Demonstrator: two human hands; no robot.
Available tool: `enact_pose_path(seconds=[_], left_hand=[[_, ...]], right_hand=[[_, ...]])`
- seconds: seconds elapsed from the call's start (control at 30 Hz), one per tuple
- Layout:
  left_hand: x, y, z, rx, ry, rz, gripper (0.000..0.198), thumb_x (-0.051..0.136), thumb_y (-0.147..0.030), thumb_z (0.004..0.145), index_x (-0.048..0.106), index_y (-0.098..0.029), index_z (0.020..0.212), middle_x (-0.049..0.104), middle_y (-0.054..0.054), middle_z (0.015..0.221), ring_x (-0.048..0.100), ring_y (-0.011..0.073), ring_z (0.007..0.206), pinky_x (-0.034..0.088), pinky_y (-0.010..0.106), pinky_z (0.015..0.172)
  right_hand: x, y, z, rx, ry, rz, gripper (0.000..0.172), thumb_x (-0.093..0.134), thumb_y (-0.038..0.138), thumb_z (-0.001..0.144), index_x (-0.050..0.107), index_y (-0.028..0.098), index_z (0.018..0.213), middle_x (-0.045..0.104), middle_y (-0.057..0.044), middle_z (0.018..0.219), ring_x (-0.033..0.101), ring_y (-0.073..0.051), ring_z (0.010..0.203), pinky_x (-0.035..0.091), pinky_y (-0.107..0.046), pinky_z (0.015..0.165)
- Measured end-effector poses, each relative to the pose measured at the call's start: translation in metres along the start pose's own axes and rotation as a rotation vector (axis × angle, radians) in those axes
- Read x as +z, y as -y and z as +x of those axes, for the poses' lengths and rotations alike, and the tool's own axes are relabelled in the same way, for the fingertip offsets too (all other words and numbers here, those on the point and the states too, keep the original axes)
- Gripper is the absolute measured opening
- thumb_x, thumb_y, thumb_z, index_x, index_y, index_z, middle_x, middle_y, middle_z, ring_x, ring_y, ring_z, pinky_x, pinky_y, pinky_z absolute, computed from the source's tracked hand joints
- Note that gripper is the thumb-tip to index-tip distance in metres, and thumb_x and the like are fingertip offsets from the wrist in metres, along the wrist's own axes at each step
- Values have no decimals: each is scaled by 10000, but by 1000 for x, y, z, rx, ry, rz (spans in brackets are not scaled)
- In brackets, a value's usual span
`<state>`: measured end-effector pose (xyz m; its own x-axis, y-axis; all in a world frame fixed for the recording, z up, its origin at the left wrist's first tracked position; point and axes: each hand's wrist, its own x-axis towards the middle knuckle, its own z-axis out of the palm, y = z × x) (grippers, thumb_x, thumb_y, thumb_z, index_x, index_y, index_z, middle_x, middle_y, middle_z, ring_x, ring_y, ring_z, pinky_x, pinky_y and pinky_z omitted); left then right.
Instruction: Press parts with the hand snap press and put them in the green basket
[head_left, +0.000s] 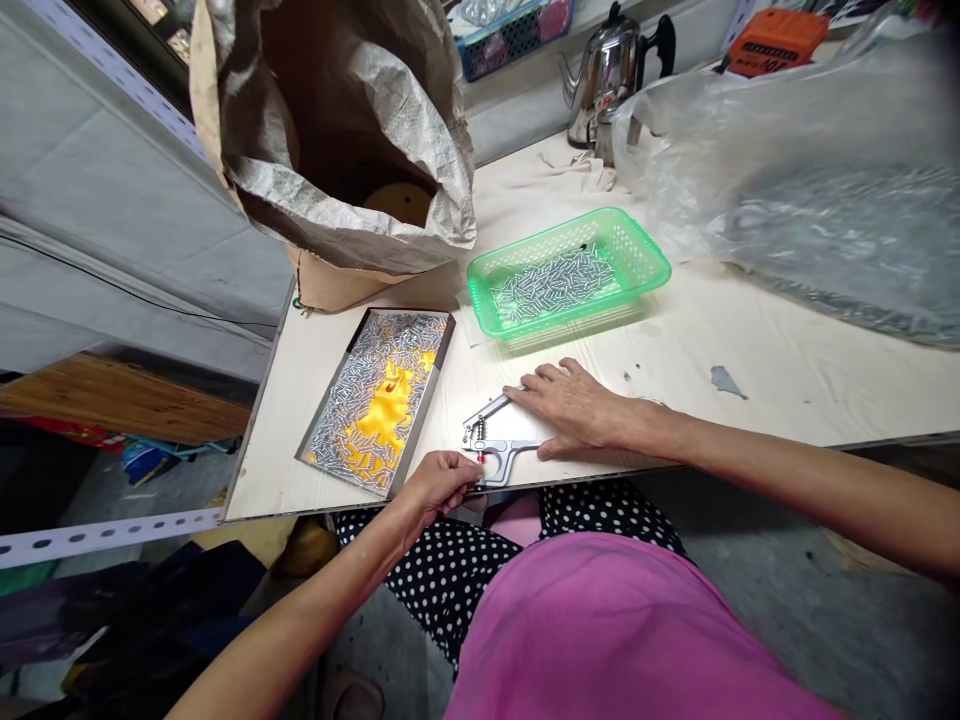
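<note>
A silver metal lever tool (pixel 512 452) with a spring and two handles lies at the table's front edge. My right hand (pixel 581 408) rests on it from the right, its fingers over the upper lever and the thumb at the lower handle. At the tool's jaw, my left hand (pixel 441 482) is closed in a pinch beside a small red part (pixel 481 459); what the fingertips hold is too small to make out. Left of the tool, a shallow tray (pixel 442 375) with a yellow bottom carries many small silver pins. More such pins fill a green plastic basket (pixel 641 262) behind my right hand.
A large woven sack (pixel 427 120) stands open at the back left. On the back right are a steel kettle (pixel 604 80), an orange box (pixel 776 42) and a big clear plastic bag (pixel 810 200) of metal-coloured pieces. A grey scrap (pixel 726 381) lies on the table (pixel 810 390).
</note>
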<state>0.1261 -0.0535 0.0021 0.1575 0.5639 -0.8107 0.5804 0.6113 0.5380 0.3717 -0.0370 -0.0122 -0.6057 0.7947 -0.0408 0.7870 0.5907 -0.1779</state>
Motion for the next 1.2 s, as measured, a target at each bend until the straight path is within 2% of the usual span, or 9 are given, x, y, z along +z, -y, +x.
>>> enact_pose_path(seconds=[0.13, 0.27, 0.37, 0.43, 0.53, 0.67, 0.9, 1.07, 1.2], left_hand=[[0, -2, -9, 94, -180, 347, 241, 605, -345, 827, 599, -168, 662, 467, -53, 456, 385, 89, 395, 271, 226, 428], [9, -13, -17, 518, -488, 825, 219, 613, -381, 867, 703, -182, 885, 665, 61, 887, 592, 199, 814, 440, 295, 698], [21, -24, -7, 807, -434, 1005, 383, 693, -371, 819, 625, -209, 1159, 602, 99, 1208, 515, 273, 1113, 450, 372, 900], [28, -31, 6, 913, -352, 1083, 546, 720, -349, 799, 524, -192, 1284, 552, 118, 1296, 479, 285, 1159, 433, 406, 960], [30, -41, 22, 943, -269, 1194, 660, 704, -360, 812, 416, -159, 1371, 556, 123, 1268, 498, 278, 1089, 438, 417, 948], [26, -52, 26, 935, -243, 1302, 782, 710, -476, 786, 374, -124, 1398, 553, 131, 1223, 494, 285, 1059, 453, 400, 892], [30, -54, 31, 912, -287, 1287, 320, 574, -462, 902, 580, -187, 1064, 599, 69, 1029, 526, 235, 980, 445, 344, 794], [33, -49, 36, 878, -370, 1234, 225, 551, -408, 929, 599, -188, 942, 616, 51, 963, 547, 214, 936, 449, 322, 770], [37, -43, 31, 863, -486, 1199, 394, 612, -452, 878, 570, -169, 1148, 617, 89, 1054, 561, 258, 988, 485, 373, 797]], right_hand=[[-6, 11, -8, 3, -21, 22, 726, 745, 421, 756, 444, 156, 1361, 624, -144, 1137, 518, -306, 1009, 333, -423, 850], [-6, 19, -14, -4, -17, 40, 728, 709, 311, 809, 362, 134, 1424, 632, -140, 1120, 535, -281, 987, 347, -398, 835], [0, 20, -16, 7, -56, 59, 777, 709, 284, 800, 315, 97, 1443, 629, -155, 1116, 536, -280, 985, 367, -396, 835], [5, 17, -18, 12, -81, 96, 830, 718, 296, 783, 282, 73, 1452, 618, -175, 1136, 533, -286, 996, 387, -405, 840], [8, 10, -23, 30, -90, 148, 886, 756, 332, 727, 298, 63, 1437, 579, -200, 1196, 523, -304, 1035, 413, -429, 863], [1, 5, -29, 78, 5, 96, 699, 778, 397, 692, 512, 58, 1243, 580, -196, 1131, 514, -324, 1007, 441, -448, 851], [-1, 3, -18, 0, 25, 78, 126, 519, 175, 911, 608, 117, 979, 608, -111, 970, 528, -226, 905, 412, -347, 797], [9, 1, -7, -1, -5, 86, 195, 430, 131, 952, 612, 136, 880, 610, -77, 888, 522, -195, 848, 392, -319, 785], [8, -12, -4, -14, -69, 77, 221, 606, 263, 883, 615, 114, 1045, 603, -118, 1009, 515, -231, 927, 407, -346, 814]])
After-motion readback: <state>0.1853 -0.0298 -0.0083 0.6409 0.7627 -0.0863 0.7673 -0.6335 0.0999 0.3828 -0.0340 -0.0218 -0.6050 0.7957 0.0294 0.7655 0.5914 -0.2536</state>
